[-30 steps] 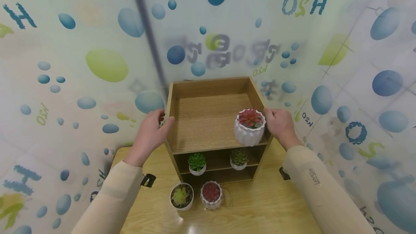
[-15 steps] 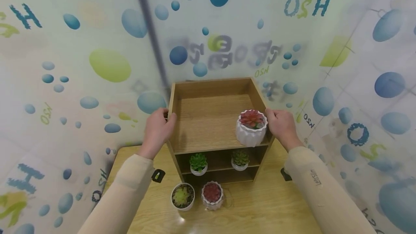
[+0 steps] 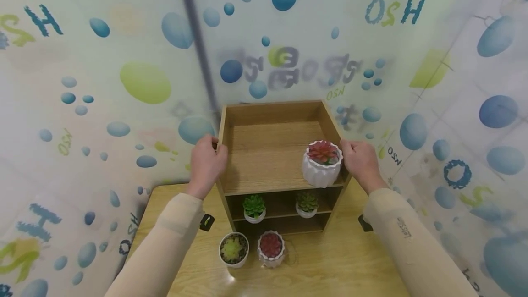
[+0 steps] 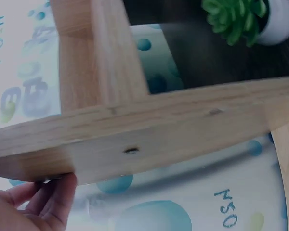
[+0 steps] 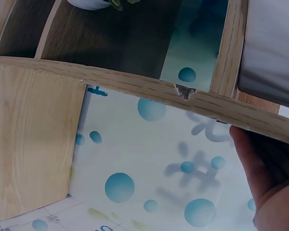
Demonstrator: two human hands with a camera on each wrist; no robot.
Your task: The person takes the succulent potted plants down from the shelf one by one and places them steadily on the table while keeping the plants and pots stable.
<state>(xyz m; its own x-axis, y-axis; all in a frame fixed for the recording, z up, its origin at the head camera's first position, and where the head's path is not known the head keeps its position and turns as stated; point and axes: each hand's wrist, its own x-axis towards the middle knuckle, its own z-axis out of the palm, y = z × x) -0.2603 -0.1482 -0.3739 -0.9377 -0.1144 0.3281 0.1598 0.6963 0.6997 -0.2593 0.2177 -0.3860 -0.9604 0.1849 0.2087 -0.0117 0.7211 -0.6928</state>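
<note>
A spotty wall (image 3: 288,31) is standing behind the worktop (image 3: 338,260). The wooden shelf (image 3: 280,159) is standing toward the worktop's far edge. The left hand (image 3: 208,162) is holding the shelf's left side, and the right hand (image 3: 361,162) is holding its right side. The big white pot with a red plant (image 3: 321,171) is sitting near the shelf top's front right corner. On the worktop, nearer its front edge, the yellow-green plant's pot (image 3: 233,250) is standing beside the dark red plant's pot (image 3: 271,250). On the middle board (image 3: 280,210), the bright green plant's pot (image 3: 255,217) is sitting left, the dull green plant's pot (image 3: 306,212) right.
</note>
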